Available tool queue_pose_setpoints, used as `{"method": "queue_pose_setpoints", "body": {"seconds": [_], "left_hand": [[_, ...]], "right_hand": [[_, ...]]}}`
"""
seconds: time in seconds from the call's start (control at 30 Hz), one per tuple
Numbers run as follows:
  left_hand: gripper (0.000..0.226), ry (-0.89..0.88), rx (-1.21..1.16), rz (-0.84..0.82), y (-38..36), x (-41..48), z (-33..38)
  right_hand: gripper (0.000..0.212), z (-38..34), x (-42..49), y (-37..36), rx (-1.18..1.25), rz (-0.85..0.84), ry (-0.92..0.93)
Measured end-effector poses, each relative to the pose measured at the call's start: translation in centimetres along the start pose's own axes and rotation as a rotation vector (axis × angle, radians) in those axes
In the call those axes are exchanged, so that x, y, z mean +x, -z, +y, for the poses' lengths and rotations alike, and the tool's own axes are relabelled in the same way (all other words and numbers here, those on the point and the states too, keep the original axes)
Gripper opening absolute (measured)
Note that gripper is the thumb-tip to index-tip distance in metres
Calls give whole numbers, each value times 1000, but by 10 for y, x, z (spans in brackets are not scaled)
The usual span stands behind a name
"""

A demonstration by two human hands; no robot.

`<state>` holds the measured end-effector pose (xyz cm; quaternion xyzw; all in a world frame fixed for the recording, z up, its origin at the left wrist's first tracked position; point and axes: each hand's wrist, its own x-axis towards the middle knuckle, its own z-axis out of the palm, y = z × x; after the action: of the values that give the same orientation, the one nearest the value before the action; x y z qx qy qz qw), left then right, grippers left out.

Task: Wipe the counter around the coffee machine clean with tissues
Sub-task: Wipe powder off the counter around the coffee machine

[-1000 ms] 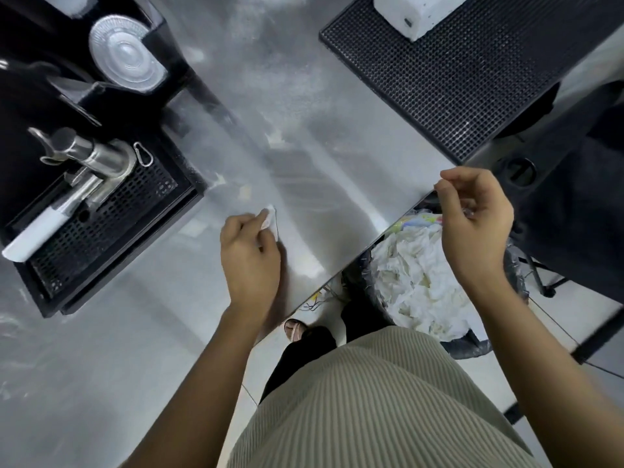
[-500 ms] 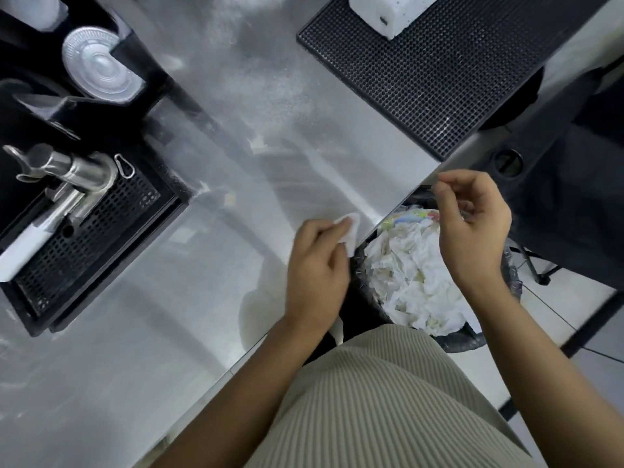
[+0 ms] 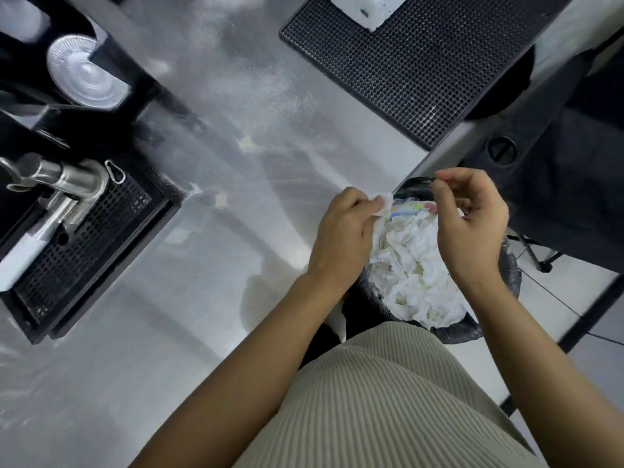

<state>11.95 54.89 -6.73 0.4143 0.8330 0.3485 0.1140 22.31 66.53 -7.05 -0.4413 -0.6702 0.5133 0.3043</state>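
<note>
Left hand [image 3: 344, 231] has carried its pinched tissue [image 3: 383, 205] over the bin [image 3: 462, 330]; right hand [image 3: 472, 224] curled alongside, hold unclear.

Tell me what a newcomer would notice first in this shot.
The bin heaped with crumpled white tissues, just off the edge of the counter, draws the eye first. Over its rim the left hand pinches a tissue. At far left sits the black coffee machine, with white powder dusted over the counter beside it.
</note>
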Motion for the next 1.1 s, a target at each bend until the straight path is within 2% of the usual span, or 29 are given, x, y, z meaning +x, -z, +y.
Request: {"method": "queue_pose_setpoints", "body": {"seconds": [0.13,0.3,0.37,0.43,0.53,0.6,0.67,0.77,0.9,0.97,1.03,1.1], "left_hand": [[31,71,8,109,7,-8,-10],[27,-22,-20,-24,10,-7,-1],[29,16,-19,57,25,-12,-5],[28,181,7,240,51,-25,-27],[20,503,217,497,93,-46,-76],[23,656,290,561,111,-55,-101],[23,724,320,561,115,-56,-115],[27,638,331,529,101,-43,-118],[22,350,347,284,101,-17,-109],[20,240,415,259,125,-2,-113],[22,214,556,305,160,18,-123],[26,290,724,262,190,36,-135]], "right_hand": [[8,-1,-2,0,1,-9,6],[11,-7,-6,-10,-9,-10,39],[14,-11,-8,-21,-5,-14,64],[17,-13,-12,-35,-47,-30,140],[23,-13,-19,-62,-214,-80,343],[27,-14,-24,-81,-279,-116,445],[28,-14,-28,-95,-319,-120,492],[27,-14,-28,-107,-354,-100,482],[26,-14,-22,-114,-373,-83,469],[26,-13,-20,-117,-386,-78,467],[25,-12,-20,-118,-402,-72,474],[25,-15,-24,-122,-394,-83,489]]}}
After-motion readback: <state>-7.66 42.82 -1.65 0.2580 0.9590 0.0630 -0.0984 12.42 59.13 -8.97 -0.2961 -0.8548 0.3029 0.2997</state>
